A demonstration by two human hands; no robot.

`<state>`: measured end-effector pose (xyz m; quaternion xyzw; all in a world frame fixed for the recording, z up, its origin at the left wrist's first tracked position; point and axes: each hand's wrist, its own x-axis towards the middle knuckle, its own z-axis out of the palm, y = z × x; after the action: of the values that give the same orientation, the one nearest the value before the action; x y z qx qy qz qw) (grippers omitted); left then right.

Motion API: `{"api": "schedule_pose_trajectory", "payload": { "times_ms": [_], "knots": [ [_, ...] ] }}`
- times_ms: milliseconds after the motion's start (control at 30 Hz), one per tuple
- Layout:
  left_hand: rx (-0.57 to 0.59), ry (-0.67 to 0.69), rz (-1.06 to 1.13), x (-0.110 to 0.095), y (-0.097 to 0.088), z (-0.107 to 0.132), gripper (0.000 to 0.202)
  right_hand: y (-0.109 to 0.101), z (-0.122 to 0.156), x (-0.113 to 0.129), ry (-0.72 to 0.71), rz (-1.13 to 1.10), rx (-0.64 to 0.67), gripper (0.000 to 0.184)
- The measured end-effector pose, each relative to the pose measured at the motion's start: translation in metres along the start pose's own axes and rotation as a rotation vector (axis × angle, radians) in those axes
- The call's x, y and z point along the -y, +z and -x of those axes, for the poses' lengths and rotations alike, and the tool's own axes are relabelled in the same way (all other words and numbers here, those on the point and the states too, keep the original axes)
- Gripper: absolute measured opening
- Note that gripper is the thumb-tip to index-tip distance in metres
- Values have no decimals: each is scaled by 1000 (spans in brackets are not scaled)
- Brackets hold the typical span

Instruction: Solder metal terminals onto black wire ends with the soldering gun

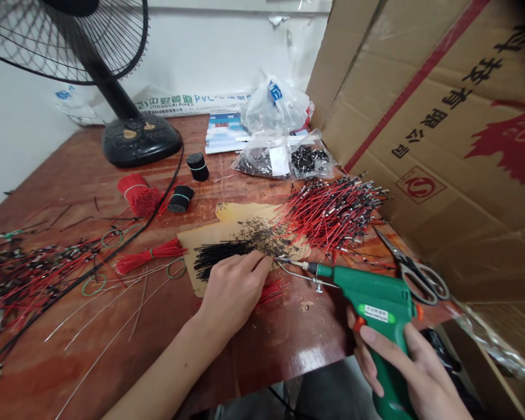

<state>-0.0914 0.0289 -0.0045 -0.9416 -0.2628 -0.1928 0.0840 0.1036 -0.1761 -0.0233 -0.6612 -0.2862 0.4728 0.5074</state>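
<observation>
**Soldering gun at the wire board, head view**

Readable writing: "PVC" and "PIPES" on the white bag (192, 104) at upper centre; red and black Chinese characters on the cardboard box (441, 116) at right. The gun's own label is too small to read.

Counts: one green soldering gun (378, 303), one pair of scissors (413, 269), one fan (126, 131), two black wire rolls (190, 181), two clear bags of small parts (284, 158).

My left hand (236, 289), centre frame, lies palm down, fingers loosely curled, fingertips pressing the black wire bundle (221, 255) onto the tan board (227, 233). My right hand (402, 361), lower right, is clenched around the gun's grip; its tip sits just beside the left fingertips. The red wire pile (332, 213) lies right of centre.
</observation>
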Motion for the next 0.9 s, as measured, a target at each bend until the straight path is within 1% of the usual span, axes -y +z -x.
{"api": "schedule_pose_trajectory", "payload": {
  "times_ms": [200,433,600,667,767,833,900],
  "knots": [
    [8,3,-8,0,0,-1,10,1,-1,4,-6,14,18,39],
    [7,6,-8,1,0,0,11,4,0,4,-13,-14,-36,31],
    [31,11,-4,1,-1,0,11,8,2,5,-33,-73,-38,34],
    [36,10,-4,1,-1,-1,11,11,2,7,-46,-137,-77,30],
    [49,6,-2,1,-1,-2,10,17,-1,17,-84,-315,-168,26],
    [56,5,6,1,-1,-2,10,22,-7,27,-157,-437,-218,25],
    [57,9,14,1,-2,-2,10,29,-16,37,-259,-508,-258,20]
  ]
}}
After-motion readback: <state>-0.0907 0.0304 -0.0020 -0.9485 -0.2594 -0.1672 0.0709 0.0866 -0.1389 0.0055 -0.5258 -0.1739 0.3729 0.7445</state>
